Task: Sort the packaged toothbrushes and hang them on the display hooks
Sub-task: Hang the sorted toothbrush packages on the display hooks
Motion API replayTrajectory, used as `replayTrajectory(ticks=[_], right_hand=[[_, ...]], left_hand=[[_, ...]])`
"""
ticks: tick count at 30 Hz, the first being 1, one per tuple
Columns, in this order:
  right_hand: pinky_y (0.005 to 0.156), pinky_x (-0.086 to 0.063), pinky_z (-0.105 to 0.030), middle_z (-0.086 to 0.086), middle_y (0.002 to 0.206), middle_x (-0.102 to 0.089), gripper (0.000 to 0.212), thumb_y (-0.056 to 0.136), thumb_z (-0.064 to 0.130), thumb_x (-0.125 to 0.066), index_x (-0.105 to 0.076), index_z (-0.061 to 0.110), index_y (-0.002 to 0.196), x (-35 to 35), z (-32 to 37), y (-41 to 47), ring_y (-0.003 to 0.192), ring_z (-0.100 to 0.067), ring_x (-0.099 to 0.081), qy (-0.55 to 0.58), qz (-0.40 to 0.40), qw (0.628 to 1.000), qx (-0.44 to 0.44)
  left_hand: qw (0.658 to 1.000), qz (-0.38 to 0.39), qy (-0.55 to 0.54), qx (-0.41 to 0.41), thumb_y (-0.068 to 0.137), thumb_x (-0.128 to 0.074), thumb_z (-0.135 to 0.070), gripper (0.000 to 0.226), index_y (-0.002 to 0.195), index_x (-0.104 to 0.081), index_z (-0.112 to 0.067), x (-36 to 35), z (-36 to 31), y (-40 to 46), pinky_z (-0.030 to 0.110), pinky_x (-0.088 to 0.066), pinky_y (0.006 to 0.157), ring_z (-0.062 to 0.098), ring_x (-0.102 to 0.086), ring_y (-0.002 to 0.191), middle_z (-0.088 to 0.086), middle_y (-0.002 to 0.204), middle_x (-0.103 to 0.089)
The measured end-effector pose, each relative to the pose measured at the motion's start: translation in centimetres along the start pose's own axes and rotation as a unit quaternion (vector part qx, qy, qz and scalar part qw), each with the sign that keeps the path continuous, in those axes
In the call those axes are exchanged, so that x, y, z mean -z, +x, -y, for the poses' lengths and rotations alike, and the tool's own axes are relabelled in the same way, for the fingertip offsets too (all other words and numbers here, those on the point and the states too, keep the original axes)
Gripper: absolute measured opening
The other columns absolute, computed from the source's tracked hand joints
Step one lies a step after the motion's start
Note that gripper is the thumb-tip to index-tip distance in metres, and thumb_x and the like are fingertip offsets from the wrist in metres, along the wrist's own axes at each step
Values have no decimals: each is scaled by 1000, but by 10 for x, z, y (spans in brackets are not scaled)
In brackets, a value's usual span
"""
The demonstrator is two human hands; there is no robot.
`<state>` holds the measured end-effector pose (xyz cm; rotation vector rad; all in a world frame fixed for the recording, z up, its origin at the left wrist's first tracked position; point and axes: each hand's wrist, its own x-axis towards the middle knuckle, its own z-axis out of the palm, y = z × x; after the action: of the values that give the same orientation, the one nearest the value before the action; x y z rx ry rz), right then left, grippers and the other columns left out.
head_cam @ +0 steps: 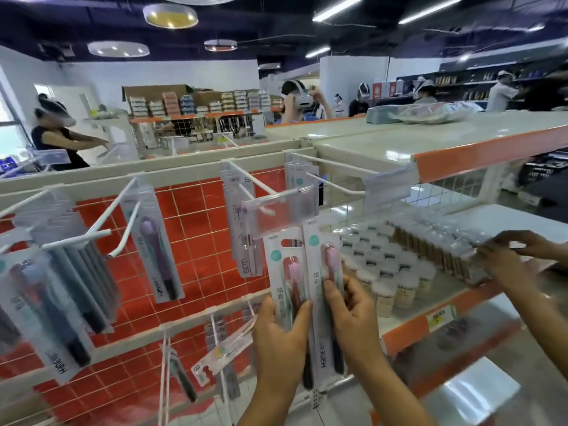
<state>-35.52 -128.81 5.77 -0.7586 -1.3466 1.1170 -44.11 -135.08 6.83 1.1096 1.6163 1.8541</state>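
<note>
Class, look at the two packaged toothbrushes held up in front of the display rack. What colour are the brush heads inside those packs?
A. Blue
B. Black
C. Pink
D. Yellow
C: the left hand and right hand hold two toothbrush packs side by side, and each clear window shows a pink brush head.

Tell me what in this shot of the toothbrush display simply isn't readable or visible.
- Head view: lower halves of the two pink-headed toothbrush packs, covered by the left hand and right hand.
- Grey-handled toothbrush packs on the far-left hook: cut off by the left edge.
- Yellow price tag on the orange shelf edge: writing too small and blurred.
- Another person's hands at the clear-lidded box: their body is cut off by the right edge.
</note>
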Motion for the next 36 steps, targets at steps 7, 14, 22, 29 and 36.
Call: replayTrajectory(ticks=[7, 14, 22, 29, 36], right_hand=[[69, -59, -44, -10, 87, -70, 28, 84, 37, -57, -64, 11, 93, 7, 14, -9, 80, -26, -70, 7, -6, 1000, 15], [58, -55, -27, -3, 72, -66, 26, 84, 37, -57, -60, 10, 84, 29, 27, 12, 65, -15, -65, 9, -23, 999, 40], [50, -49, -17, 1, 68, -65, 23, 92, 28, -55, -59, 7, 86, 52, 31, 43, 56, -8, -62, 7, 6, 999, 35], [49, -48, -20, -4, 64, -60, 30, 87, 36, -57, -55, 6, 81, 53, 16, 64, 54, -11, -58, -12, 32, 999, 41], [60, -60, -34, -5, 79, -67, 35, 87, 49, -48, -56, 14, 89, 30, -6, 109, 69, -19, -68, -57, 84, 995, -10]], left_hand=[[999, 23, -32, 1, 84, -71, -17, 31, 113, -62, -26, -4, -12, -10, 26, -58, 82, 3, -67, 97, -12, 102, -70], [999, 4, -44, 9, 86, -69, -20, 24, 105, -62, -31, -24, -19, -3, 33, -57, 87, 2, -67, 95, -14, 100, -71], [998, -26, -53, 22, 85, -70, -20, 25, 108, -62, -28, -52, -15, 1, 38, -57, 87, 9, -68, 98, -9, 102, -72], [996, -54, -56, 32, 84, -70, -22, 26, 109, -64, -27, -64, -7, 8, 39, -57, 88, 10, -69, 97, -10, 100, -72], [994, -82, -45, 47, 80, -71, -28, 31, 109, -63, -29, -66, 1, 14, 40, -57, 88, 12, -68, 100, -8, 103, -71]])
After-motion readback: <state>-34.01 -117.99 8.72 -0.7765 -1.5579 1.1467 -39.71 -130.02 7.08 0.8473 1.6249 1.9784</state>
